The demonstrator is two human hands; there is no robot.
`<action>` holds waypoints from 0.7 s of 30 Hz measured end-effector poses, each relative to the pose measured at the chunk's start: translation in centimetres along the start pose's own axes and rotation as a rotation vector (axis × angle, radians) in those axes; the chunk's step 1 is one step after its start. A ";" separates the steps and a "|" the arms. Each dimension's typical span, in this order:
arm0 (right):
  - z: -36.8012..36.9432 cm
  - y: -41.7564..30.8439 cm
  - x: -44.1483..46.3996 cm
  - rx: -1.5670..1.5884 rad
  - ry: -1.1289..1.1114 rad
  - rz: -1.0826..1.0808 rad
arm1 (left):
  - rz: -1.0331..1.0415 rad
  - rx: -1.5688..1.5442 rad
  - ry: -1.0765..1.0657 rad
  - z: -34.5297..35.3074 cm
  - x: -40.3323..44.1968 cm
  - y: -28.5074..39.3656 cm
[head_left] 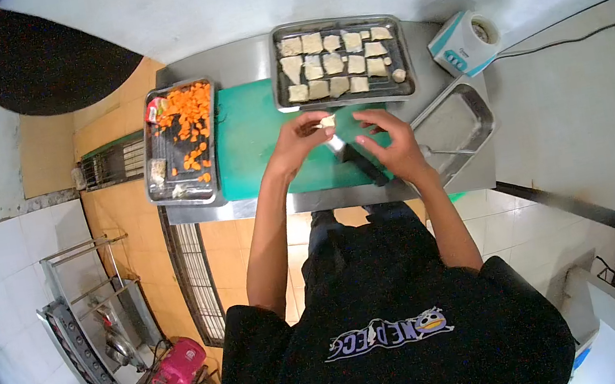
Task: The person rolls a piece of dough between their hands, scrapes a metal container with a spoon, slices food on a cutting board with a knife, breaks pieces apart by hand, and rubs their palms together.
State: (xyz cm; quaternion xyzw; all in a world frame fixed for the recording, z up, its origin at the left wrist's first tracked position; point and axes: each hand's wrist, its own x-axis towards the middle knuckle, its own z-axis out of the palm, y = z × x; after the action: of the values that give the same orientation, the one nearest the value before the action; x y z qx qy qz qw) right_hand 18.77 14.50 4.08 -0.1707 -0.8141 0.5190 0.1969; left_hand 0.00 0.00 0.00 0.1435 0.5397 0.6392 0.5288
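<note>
My left hand [298,145] is closed in a pinch on a small pale folded piece of food [326,122] above the green cutting board [246,133]. Whether it is dough or something else I cannot make out. My right hand [394,144] is open just to its right, fingers apart and curved, with nothing visible in them. Below and between the hands lies a knife with a black handle [370,169], its blade partly hidden. Beyond the hands, a metal tray [398,45] holds rows of flat, pale, roughly square pieces [314,67].
A second tray [149,169] with orange carrot pieces [189,106] and small packets stands at the left. On the right are a rectangular metal pan [484,112] with a utensil across its edge and a white-and-teal appliance [465,45] with a cable. A wall rises behind the metal table [226,58].
</note>
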 end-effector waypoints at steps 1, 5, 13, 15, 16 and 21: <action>-0.4 0.3 -0.4 -0.001 0.023 0.047 | 0.081 0.184 -0.012 0.4 0.9 0.6; -7.2 3.4 -2.4 0.080 0.078 0.185 | 0.144 0.570 -0.076 6.0 8.9 -0.4; -13.2 6.9 -5.5 0.100 0.128 0.205 | 0.315 1.201 -0.076 10.7 17.6 -2.4; -14.0 7.5 -5.9 0.111 0.135 0.203 | 0.334 1.250 -0.068 11.1 18.2 -3.1; -14.3 7.8 -6.1 0.118 0.141 0.209 | 0.352 1.322 -0.053 11.4 18.4 -3.3; -15.4 8.3 -6.2 0.134 0.146 0.199 | 0.274 1.466 -0.015 12.9 18.4 -3.6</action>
State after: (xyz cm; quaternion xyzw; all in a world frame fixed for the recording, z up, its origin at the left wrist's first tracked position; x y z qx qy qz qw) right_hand 32.43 26.83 1.49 -0.2743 -0.7402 0.5754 0.2139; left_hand 4.22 21.70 -5.28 0.5296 0.8012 0.1745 0.2170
